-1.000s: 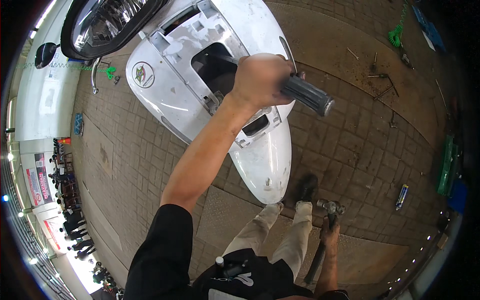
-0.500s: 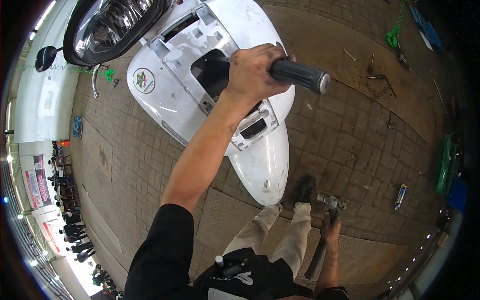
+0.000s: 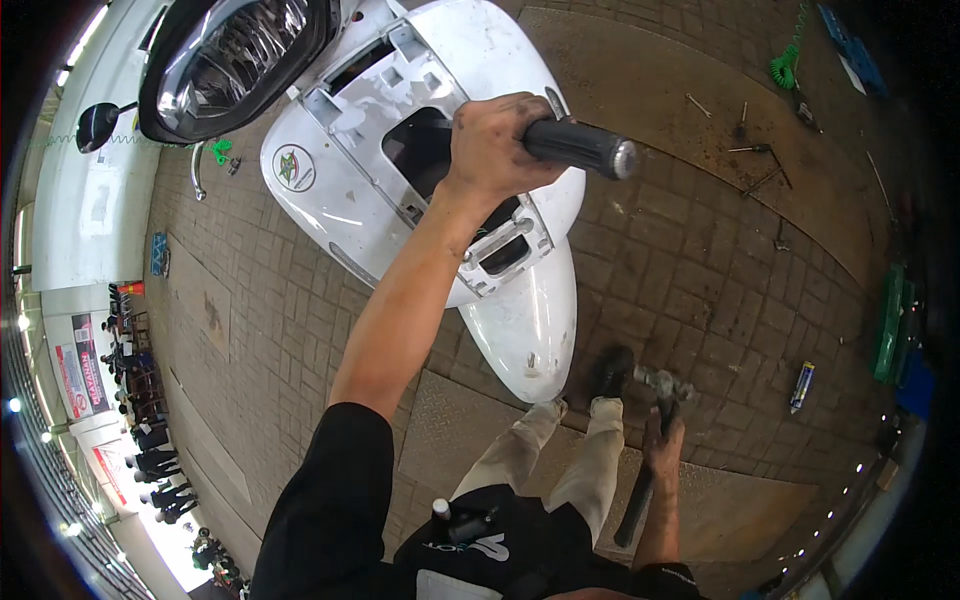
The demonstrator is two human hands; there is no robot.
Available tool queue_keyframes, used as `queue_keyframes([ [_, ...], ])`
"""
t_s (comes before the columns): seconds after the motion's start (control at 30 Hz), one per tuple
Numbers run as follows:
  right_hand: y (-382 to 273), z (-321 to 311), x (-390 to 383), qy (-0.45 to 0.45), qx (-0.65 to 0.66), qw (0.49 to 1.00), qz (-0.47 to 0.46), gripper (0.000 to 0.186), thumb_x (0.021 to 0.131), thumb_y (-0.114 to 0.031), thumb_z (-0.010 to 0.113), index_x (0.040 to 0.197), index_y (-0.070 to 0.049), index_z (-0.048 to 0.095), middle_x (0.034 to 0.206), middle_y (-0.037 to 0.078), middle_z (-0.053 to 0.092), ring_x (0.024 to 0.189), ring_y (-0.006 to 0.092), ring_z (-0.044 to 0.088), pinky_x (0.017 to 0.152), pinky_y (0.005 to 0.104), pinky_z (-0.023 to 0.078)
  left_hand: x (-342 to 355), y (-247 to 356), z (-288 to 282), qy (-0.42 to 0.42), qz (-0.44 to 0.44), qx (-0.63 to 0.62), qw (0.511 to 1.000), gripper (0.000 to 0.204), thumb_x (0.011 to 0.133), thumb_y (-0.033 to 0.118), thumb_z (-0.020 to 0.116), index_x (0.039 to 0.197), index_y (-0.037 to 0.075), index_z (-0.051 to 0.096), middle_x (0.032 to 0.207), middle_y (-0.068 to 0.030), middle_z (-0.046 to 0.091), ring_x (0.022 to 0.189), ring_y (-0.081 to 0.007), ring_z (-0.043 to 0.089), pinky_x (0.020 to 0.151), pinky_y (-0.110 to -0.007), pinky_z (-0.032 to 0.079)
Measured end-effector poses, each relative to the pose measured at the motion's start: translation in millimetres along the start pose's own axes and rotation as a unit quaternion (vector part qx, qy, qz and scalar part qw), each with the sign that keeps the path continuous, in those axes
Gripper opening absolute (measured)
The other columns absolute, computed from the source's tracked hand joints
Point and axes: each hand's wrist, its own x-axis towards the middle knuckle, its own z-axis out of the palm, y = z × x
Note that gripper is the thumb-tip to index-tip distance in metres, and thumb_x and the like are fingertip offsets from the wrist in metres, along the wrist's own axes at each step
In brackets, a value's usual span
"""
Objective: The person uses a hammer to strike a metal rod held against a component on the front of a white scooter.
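Note:
My left hand point(image 3: 492, 145) grips a black rubber handlebar grip point(image 3: 570, 143) with a silver end, held over an opening in the white front body panel point(image 3: 510, 50) of a scooter. Below that panel a white fender point(image 3: 520, 330) points toward my feet, with small marks on its tip. A black-rimmed headlight unit point(image 3: 240, 60) is at the upper left, beside a mirror point(image 3: 97, 128). Low on the right, next to my leg, my right hand point(image 3: 662, 445) holds a hammer point(image 3: 664, 385) by its black handle, head upward.
Scattered tools point(image 3: 760, 149) and a green coiled hose point(image 3: 783, 68) lie on the floor at upper right. A slim tube point(image 3: 801, 387) and a green case point(image 3: 890, 320) are at right. A blue object point(image 3: 159, 254) lies at left; people point(image 3: 160, 470) stand farther off.
My left hand and the grip have shifted up and left, the grip now angled flatter. My right hand and the hammer have risen slightly.

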Motion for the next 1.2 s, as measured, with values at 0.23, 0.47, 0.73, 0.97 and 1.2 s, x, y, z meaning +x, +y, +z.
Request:
queue_keyframes([
  [0.23, -140, -27, 35, 0.055, 0.020, 0.978, -0.200, 0.028, 0.091, -0.016, 0.041, 0.108, 0.006, 0.045, 0.081, 0.013, 0.057, 0.065, 0.0215, 0.053, 0.061, 0.0307, 0.044, 9, 0, -11, -0.021, -0.059, 0.026, 0.998, 0.019, 0.058, 0.018, 0.071, 0.058, 0.007, 0.056, 0.055, -0.0066, 0.056, 0.048, -0.0232, 0.056, 0.047, -0.029, 0.044],
  [0.47, -261, -33, 77, 0.110, 0.206, 0.915, -0.330, 0.019, 0.087, -0.008, 0.050, 0.102, 0.004, 0.047, 0.079, 0.013, 0.056, 0.066, 0.0200, 0.053, 0.060, 0.0294, 0.043, 15, 3, -4, 0.008, -0.020, 0.005, 1.000, 0.016, 0.055, 0.007, 0.068, 0.056, 0.003, 0.052, 0.050, -0.0098, 0.047, 0.041, -0.0188, 0.048, 0.042, -0.026, 0.037],
  [0.73, -275, -78, 90, 0.155, 0.015, 0.921, -0.358, 0.019, 0.088, -0.018, 0.050, 0.099, -0.002, 0.050, 0.068, 0.004, 0.050, 0.057, 0.0110, 0.046, 0.051, 0.0261, 0.038, 8, -3, -15, -0.001, -0.045, 0.015, 0.999, 0.019, 0.063, 0.006, 0.068, 0.055, 0.002, 0.051, 0.049, -0.0090, 0.045, 0.040, -0.0187, 0.044, 0.041, -0.027, 0.035],
  [0.97, -278, -160, 89, 0.060, 0.244, 0.790, -0.559, 0.024, 0.087, -0.026, 0.050, 0.097, -0.005, 0.052, 0.070, 0.007, 0.055, 0.061, 0.0155, 0.053, 0.053, 0.0307, 0.042, 17, 3, -1, 0.032, -0.020, -0.002, 0.999, 0.021, 0.063, 0.005, 0.068, 0.055, 0.001, 0.050, 0.049, -0.0095, 0.045, 0.040, -0.0204, 0.045, 0.042, -0.027, 0.036],
  [1.2, -297, -72, 95, -0.068, 0.010, 0.952, -0.297, 0.021, 0.085, -0.011, 0.055, 0.099, 0.004, 0.051, 0.074, 0.007, 0.056, 0.065, 0.0169, 0.052, 0.058, 0.0284, 0.043, 1, 0, -10, -0.052, -0.073, 0.038, 0.995, 0.014, 0.060, 0.010, 0.068, 0.060, 0.005, 0.055, 0.058, -0.0099, 0.056, 0.051, -0.0254, 0.057, 0.048, -0.031, 0.044],
])
